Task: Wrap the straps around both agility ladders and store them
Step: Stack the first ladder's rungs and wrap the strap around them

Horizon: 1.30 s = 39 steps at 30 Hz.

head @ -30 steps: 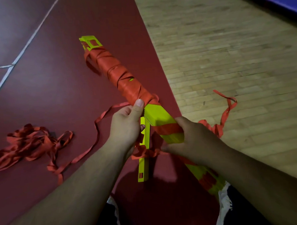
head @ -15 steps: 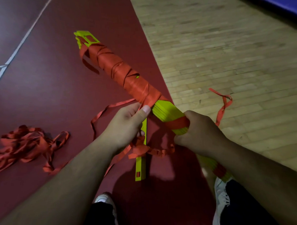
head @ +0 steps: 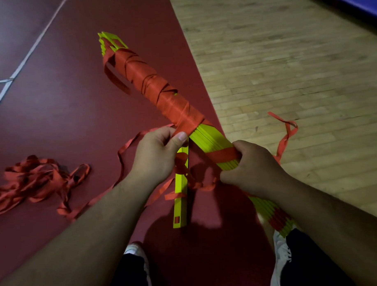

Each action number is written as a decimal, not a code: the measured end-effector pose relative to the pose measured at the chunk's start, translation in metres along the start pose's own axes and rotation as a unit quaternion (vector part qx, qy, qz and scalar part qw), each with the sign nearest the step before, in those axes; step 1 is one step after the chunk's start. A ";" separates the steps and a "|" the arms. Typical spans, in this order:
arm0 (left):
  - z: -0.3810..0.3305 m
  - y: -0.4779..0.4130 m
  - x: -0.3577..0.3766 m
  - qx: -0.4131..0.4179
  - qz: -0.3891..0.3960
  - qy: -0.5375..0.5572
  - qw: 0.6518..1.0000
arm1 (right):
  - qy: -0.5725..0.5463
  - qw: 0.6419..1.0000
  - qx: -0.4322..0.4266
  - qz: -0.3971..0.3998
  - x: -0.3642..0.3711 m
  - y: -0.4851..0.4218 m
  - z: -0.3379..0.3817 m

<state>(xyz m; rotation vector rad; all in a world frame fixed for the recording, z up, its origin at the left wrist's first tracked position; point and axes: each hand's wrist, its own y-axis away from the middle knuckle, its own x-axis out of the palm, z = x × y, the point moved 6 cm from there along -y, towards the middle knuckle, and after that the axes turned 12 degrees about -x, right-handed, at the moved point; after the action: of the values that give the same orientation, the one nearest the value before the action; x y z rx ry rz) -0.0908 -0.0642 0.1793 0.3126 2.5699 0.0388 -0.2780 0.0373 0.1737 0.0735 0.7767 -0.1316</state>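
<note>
Head view, right hand (head: 254,168) hides ladder (head: 213,139) middle

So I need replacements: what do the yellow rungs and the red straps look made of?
The yellow rungs: likely rigid plastic, smooth, flat slats with square cut-outs. The red straps: seemingly woven fabric webbing, matte; they fold, twist and pile limply.

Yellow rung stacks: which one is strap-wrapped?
The long diagonal bundle: red strap wound tight round its far half. The short stack beside it only trails loose strap.
</note>
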 end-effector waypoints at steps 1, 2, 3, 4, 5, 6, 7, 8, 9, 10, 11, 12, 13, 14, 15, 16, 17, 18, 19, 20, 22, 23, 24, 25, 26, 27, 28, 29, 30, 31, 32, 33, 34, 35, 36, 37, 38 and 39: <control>0.000 0.002 0.004 -0.004 0.016 0.017 1.000 | 0.003 1.000 0.001 -0.002 0.000 0.000 0.000; 0.001 0.003 0.008 -0.013 0.035 0.044 0.998 | 0.006 1.000 0.003 -0.003 -0.001 -0.001 0.000; 0.002 0.003 0.011 -0.024 0.054 0.076 0.995 | 0.007 1.000 0.007 -0.003 0.000 -0.002 0.000; 0.003 0.003 0.014 -0.043 0.070 0.112 0.990 | 0.003 1.000 0.013 -0.001 0.000 -0.002 0.000; 0.004 0.002 0.016 -0.068 0.083 0.151 0.983 | -0.009 1.000 0.018 0.001 0.000 -0.003 0.000; 0.004 0.002 0.017 -0.090 0.090 0.181 0.975 | -0.028 0.999 0.024 0.006 0.001 -0.003 0.000; 0.004 0.001 0.017 -0.104 0.096 0.197 0.970 | -0.051 0.998 0.027 0.012 0.002 -0.002 0.001; 0.003 0.002 0.018 -0.110 0.104 0.206 0.967 | -0.075 0.997 0.028 0.021 0.003 -0.001 0.002; 0.001 0.003 0.019 -0.107 0.116 0.210 0.965 | -0.103 0.994 0.027 0.036 0.004 0.000 0.005; -0.001 0.004 0.020 -0.102 0.126 0.212 0.964 | -0.140 0.988 0.026 0.057 0.005 0.002 0.008; -0.003 0.006 0.021 -0.101 0.134 0.216 0.962 | -0.180 0.980 0.025 0.080 0.008 0.004 0.010; -0.003 0.006 0.021 -0.105 0.140 0.227 0.958 | -0.220 0.970 0.023 0.101 0.010 0.005 0.013; -0.004 0.006 0.022 -0.106 0.153 0.250 0.950 | -0.253 0.960 0.022 0.121 0.013 0.007 0.015; -0.004 0.005 0.023 -0.104 0.174 0.279 0.939 | -0.279 0.950 0.019 0.136 0.015 0.009 0.017; -0.005 0.005 0.024 -0.098 0.203 0.310 0.923 | -0.297 0.943 0.017 0.149 0.017 0.010 0.018; -0.006 0.006 0.024 -0.092 0.236 0.340 0.906 | -0.311 0.937 0.016 0.160 0.018 0.011 0.019; -0.007 0.006 0.025 -0.083 0.268 0.368 0.887 | -0.325 0.930 0.012 0.171 0.019 0.011 0.020; -0.009 0.009 0.025 -0.075 0.297 0.390 0.869 | -0.340 0.923 0.008 0.181 0.019 0.012 0.021; -0.011 0.011 0.025 -0.069 0.315 0.401 0.858 | -0.354 0.915 0.005 0.192 0.019 0.013 0.022; -0.013 0.012 0.025 -0.064 0.323 0.399 0.856 | -0.369 0.907 0.004 0.203 0.019 0.013 0.023; -0.015 0.011 0.023 -0.049 0.300 0.375 0.876 | -0.399 0.888 0.004 0.227 0.021 0.016 0.024; -0.015 0.010 0.021 -0.041 0.283 0.363 0.887 | -0.415 0.878 0.009 0.239 0.022 0.018 0.023; -0.013 0.009 0.020 -0.040 0.271 0.354 0.895 | -0.429 0.867 0.017 0.253 0.024 0.020 0.023; -0.012 0.007 0.019 -0.036 0.264 0.345 0.900 | -0.440 0.857 0.025 0.268 0.026 0.022 0.023; -0.009 0.006 0.018 -0.031 0.263 0.335 0.904 | -0.450 0.847 0.032 0.280 0.027 0.024 0.022; -0.006 0.005 0.019 -0.025 0.268 0.322 0.908 | -0.458 0.840 0.039 0.287 0.027 0.025 0.020; -0.004 0.005 0.019 -0.024 0.276 0.312 0.909 | -0.462 0.836 0.044 0.292 0.026 0.025 0.018; -0.002 0.005 0.020 -0.019 0.284 0.307 0.908 | -0.465 0.834 0.049 0.295 0.025 0.025 0.017; -0.004 0.007 0.021 -0.016 0.287 0.310 0.906 | -0.464 0.833 0.053 0.295 0.024 0.025 0.015; -0.004 0.008 0.021 -0.010 0.280 0.311 0.908 | -0.458 0.837 0.060 0.294 0.023 0.024 0.012; -0.006 0.010 0.021 -0.012 0.267 0.310 0.912 | -0.442 0.845 0.067 0.293 0.022 0.023 0.010; -0.007 0.010 0.020 -0.017 0.242 0.305 0.921 | -0.417 0.858 0.070 0.291 0.021 0.020 0.008; -0.006 0.009 0.019 -0.031 0.210 0.298 0.931 | -0.378 0.880 0.066 0.280 0.020 0.016 0.006; -0.003 0.007 0.017 -0.051 0.174 0.289 0.940 | -0.323 0.911 0.053 0.249 0.017 0.010 0.003; 0.001 0.005 0.016 -0.081 0.136 0.281 0.947 | -0.261 0.942 0.037 0.207 0.013 0.005 0.002; 0.006 0.003 0.014 -0.109 0.104 0.274 0.950 | -0.199 0.966 0.023 0.165 0.009 0.000 0.001; 0.010 0.003 0.014 -0.133 0.081 0.270 0.950 | -0.142 0.981 0.014 0.132 0.007 -0.002 0.001; 0.012 0.003 0.017 -0.148 0.069 0.273 0.948 | -0.085 0.990 0.006 0.112 0.006 -0.002 0.002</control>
<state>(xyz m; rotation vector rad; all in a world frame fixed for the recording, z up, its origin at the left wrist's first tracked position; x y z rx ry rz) -0.0975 -0.0576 0.1608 0.4117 3.0189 0.6392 -0.2728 0.0341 0.1713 0.1584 0.5930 0.0693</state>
